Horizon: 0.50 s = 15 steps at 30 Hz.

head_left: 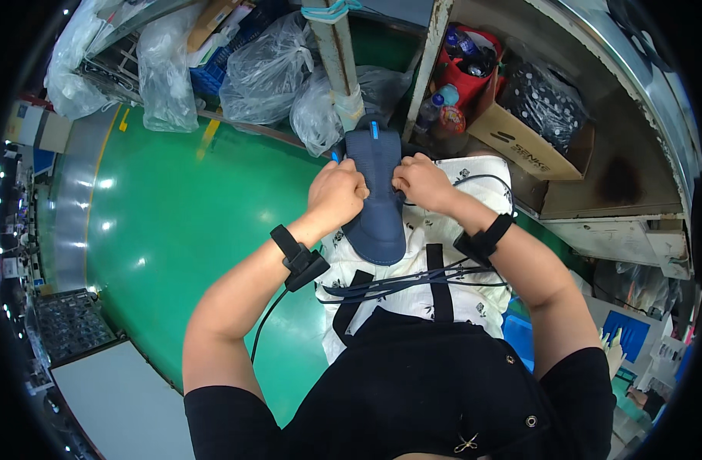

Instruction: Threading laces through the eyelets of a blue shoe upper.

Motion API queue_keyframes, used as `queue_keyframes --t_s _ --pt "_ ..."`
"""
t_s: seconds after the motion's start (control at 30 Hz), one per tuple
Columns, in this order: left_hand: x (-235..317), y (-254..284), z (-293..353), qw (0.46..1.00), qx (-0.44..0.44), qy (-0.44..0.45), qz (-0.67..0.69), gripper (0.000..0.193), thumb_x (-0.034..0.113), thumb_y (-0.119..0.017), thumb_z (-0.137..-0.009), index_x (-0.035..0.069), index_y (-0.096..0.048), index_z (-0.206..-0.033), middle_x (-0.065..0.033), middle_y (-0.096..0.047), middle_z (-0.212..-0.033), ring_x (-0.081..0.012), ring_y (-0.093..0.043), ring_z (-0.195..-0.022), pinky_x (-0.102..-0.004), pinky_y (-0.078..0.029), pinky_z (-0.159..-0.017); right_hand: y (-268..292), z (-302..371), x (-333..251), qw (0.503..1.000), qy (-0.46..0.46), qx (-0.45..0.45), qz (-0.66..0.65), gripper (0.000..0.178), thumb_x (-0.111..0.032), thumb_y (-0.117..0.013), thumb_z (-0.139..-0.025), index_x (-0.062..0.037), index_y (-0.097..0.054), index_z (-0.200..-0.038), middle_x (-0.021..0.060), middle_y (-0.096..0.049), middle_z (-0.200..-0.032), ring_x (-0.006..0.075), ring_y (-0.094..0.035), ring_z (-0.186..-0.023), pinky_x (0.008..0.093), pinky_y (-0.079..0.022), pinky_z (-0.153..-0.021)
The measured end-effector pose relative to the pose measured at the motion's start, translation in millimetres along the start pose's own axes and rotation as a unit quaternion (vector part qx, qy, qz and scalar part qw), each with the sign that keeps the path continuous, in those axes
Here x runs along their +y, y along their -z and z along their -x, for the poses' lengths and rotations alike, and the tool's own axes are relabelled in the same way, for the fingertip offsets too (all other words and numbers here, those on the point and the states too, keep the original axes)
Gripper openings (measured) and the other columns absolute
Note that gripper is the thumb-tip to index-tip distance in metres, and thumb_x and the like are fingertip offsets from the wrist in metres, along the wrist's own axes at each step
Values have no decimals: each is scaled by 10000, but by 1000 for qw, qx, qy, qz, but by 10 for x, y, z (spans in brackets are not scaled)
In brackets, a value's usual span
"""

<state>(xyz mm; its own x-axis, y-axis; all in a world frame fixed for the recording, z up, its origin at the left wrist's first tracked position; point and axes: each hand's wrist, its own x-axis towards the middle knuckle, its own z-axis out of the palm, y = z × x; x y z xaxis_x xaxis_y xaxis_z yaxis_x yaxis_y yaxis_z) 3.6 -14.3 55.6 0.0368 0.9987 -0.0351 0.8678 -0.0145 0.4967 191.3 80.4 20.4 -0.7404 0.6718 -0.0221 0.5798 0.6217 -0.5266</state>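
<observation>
A: What takes up the most room?
B: The glossy green floor [174,199], spread across the left and centre. It reflects spots of light and carries yellow markings.
A: And after that?
B: Metal shelving [638,192] on the right, its pale edges chipped. Then the white cloth [435,234] over the person's lap, printed with small dark motifs and crossed by black straps.
A: What stands around it?
B: Clear plastic bags [266,73] at the far side, left of a worn post [335,65]. A cardboard box [519,147] sits inside the shelving, a red container [477,83] just beside it.
A: Where's the thing being handled?
B: The dark blue shoe-shaped piece [380,192] lies lengthwise between the hands, rounded end nearest the person and over the cloth, other end by the foot of the post. I can't tell what supports that end.
A: The hands?
B: The left hand's [339,190] grip is clenched on its left edge, the right hand's [424,180] on its right edge.
A: Anything smaller?
B: Black wristbands [297,259], thin dark cords [401,286] across the cloth, and a bright blue tab [375,130] at the piece's far end.
</observation>
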Motion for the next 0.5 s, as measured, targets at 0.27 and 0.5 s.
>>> queue_keyframes --t_s 0.27,0.5 --pt "30 -9 9 997 1 19 -68 142 202 -675 -802 69 -680 -753 -76 -555 -843 -297 -540 -823 -410 -452 -736 123 -106 49 969 -21 -158 -190 170 -202 -773 -735 -49 -713 -777 78 -612 -759 236 -606 -769 352 -457 -707" --pt "38 222 -185 981 -173 5 -92 133 196 -673 -804 67 -701 -785 -81 -584 -910 -306 -566 -886 -418 -468 -771 -230 -66 6 923 -112 87 -357 146 -163 -725 -788 -23 -693 -764 102 -581 -779 250 -581 -752 340 -445 -701"
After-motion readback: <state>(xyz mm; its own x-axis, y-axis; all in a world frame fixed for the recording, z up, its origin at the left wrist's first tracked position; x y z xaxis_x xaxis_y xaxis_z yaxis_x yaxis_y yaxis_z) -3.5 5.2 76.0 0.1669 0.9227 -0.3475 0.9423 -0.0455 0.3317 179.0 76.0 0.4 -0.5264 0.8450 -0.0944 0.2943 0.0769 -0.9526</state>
